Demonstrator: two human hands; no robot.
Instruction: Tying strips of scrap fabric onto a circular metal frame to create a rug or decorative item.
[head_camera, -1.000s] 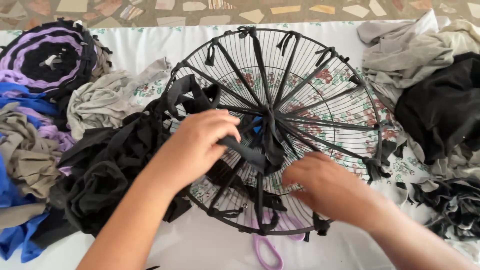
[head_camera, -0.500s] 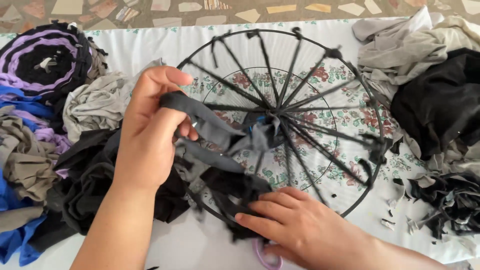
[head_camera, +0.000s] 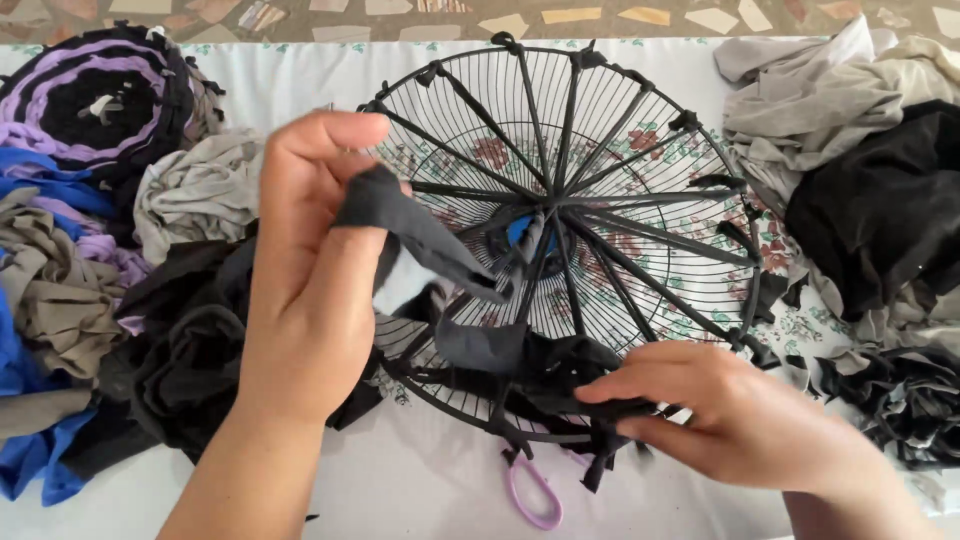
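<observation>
right now the left hand (head_camera: 310, 270) pinches a dark fabric strip (head_camera: 425, 235), lifted over the round wire fan guard (head_camera: 560, 240) lying on the white sheet; the right hand (head_camera: 735, 415) grips woven strips at the guard's near rim. best to keep the strip taut and flat between the spokes

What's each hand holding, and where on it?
Left hand pinches the dark grey fabric strip at its upper end. Right hand grips black strips at the wire fan guard lower rim.
</observation>
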